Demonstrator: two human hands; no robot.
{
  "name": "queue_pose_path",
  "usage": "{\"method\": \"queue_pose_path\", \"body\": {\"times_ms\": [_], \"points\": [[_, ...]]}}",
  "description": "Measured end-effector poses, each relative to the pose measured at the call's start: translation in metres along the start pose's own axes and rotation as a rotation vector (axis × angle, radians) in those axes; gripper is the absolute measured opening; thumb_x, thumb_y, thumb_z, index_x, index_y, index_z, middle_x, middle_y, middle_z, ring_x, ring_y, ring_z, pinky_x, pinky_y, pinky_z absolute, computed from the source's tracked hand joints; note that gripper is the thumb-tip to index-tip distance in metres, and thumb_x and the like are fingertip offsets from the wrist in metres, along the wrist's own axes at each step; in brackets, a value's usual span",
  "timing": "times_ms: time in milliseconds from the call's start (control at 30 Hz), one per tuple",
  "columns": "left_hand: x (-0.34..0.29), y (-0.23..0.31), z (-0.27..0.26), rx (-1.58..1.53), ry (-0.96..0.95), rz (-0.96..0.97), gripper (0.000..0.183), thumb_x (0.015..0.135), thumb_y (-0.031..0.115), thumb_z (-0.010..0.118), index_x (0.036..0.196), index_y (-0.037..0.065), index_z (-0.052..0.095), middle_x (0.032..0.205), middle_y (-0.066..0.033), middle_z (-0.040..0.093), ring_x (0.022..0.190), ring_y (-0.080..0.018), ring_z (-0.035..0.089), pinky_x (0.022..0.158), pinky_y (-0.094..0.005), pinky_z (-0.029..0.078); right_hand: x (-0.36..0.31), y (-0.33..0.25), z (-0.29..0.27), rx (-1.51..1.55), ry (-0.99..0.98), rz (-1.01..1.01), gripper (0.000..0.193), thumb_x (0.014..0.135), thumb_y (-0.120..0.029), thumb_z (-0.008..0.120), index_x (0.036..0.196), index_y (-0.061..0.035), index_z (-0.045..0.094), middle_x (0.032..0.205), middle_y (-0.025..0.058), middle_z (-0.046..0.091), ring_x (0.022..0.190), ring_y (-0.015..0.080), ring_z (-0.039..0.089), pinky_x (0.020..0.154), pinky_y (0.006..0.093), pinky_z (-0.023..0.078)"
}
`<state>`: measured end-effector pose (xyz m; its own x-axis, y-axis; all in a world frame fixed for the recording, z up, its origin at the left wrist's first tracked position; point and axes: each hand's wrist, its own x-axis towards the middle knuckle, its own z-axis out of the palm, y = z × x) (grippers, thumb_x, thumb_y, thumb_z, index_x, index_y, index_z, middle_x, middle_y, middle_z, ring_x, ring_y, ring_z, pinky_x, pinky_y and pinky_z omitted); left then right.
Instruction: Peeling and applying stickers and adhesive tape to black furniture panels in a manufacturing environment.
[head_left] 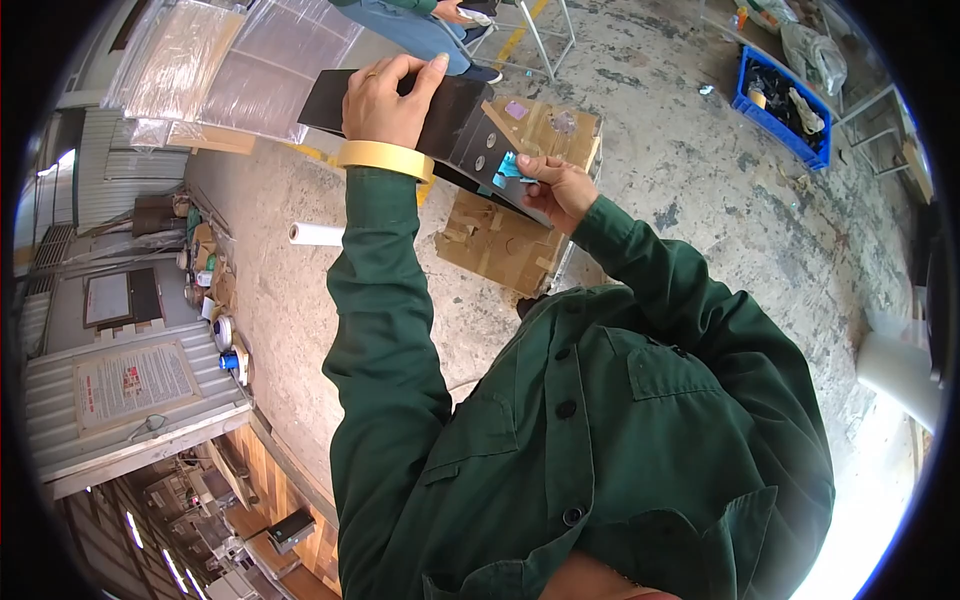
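A long black panel (pixel 455 118) is held at a slant above a cardboard-covered stand (pixel 490 245). My left hand (pixel 392 100) grips its upper part, with the fingers closed over the edge. Around my left wrist sits a roll of yellow tape (pixel 385 157). At the panel's lower right end, my right hand (pixel 560 190) pinches a small piece of bright blue film (pixel 508 170), which lies against the panel's surface. Two round metallic spots show on the panel beside the film. The underside of the panel is mostly hidden.
A white roll (pixel 318 234) lies on the concrete floor to the left. Plastic-wrapped stacks (pixel 180 65) stand at the far left. Another person's legs (pixel 405 35) show at the top, near a metal frame. A blue crate (pixel 780 112) with dark contents sits at the far right.
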<state>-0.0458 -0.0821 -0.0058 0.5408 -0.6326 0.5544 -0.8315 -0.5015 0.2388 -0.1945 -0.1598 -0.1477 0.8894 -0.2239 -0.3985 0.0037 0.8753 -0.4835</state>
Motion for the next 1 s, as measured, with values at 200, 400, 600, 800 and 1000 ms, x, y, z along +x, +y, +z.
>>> {"method": "queue_pose_path", "body": {"times_ms": [200,400,600,800,1000], "points": [[0.0,0.001,-0.002,-0.006,-0.034,-0.005,0.034,0.076,0.047,0.057,0.073,0.013,0.063,0.084,-0.0019,0.062,0.095,-0.0244,0.05,0.082,-0.0376,0.038,-0.01,-0.004,0.006,0.01,0.039,-0.009,0.014,0.078,-0.017,0.065,0.076,-0.006,0.057,0.061,-0.0038,0.049,0.051,0.0049,0.046,0.052,0.0214,0.049],[-0.001,0.001,-0.002,0.008,-0.034,-0.011,0.035,0.076,0.047,0.057,0.073,0.013,0.062,0.084,-0.001,0.062,0.095,-0.0244,0.05,0.083,-0.0377,0.037,-0.017,-0.006,0.007,0.016,0.058,-0.037,0.014,0.078,-0.017,0.065,0.077,-0.0055,0.057,0.061,-0.0032,0.049,0.051,0.0051,0.046,0.052,0.0215,0.049],[0.0,-0.002,-0.001,-0.011,-0.025,-0.03,0.035,0.076,0.047,0.058,0.074,0.013,0.063,0.086,-0.003,0.062,0.095,-0.0251,0.05,0.082,-0.0377,0.039,-0.029,-0.024,-0.026,0.064,0.096,-0.083,0.016,0.08,-0.02,0.062,0.081,-0.0043,0.058,0.059,-0.0042,0.046,0.05,0.0041,0.044,0.051,0.0209,0.047],[0.002,0.0,0.002,-0.007,-0.029,-0.042,0.036,0.075,0.047,0.059,0.076,0.011,0.063,0.089,-0.0049,0.062,0.097,-0.0252,0.05,0.082,-0.0375,0.039,-0.045,-0.033,-0.05,0.076,0.17,-0.084,0.014,0.081,-0.018,0.061,0.08,-0.0052,0.057,0.064,-0.001,0.053,0.053,0.0061,0.05,0.054,0.0218,0.049],[0.002,0.002,0.0,-0.009,-0.05,-0.047,0.034,0.075,0.045,0.06,0.075,0.011,0.063,0.089,-0.0049,0.061,0.096,-0.0254,0.05,0.081,-0.0377,0.04,-0.04,-0.021,-0.044,-0.041,0.073,-0.076,0.015,0.075,-0.007,0.066,0.071,-0.0079,0.052,0.068,0.002,0.058,0.054,0.0095,0.055,0.05,0.0243,0.051]]}}
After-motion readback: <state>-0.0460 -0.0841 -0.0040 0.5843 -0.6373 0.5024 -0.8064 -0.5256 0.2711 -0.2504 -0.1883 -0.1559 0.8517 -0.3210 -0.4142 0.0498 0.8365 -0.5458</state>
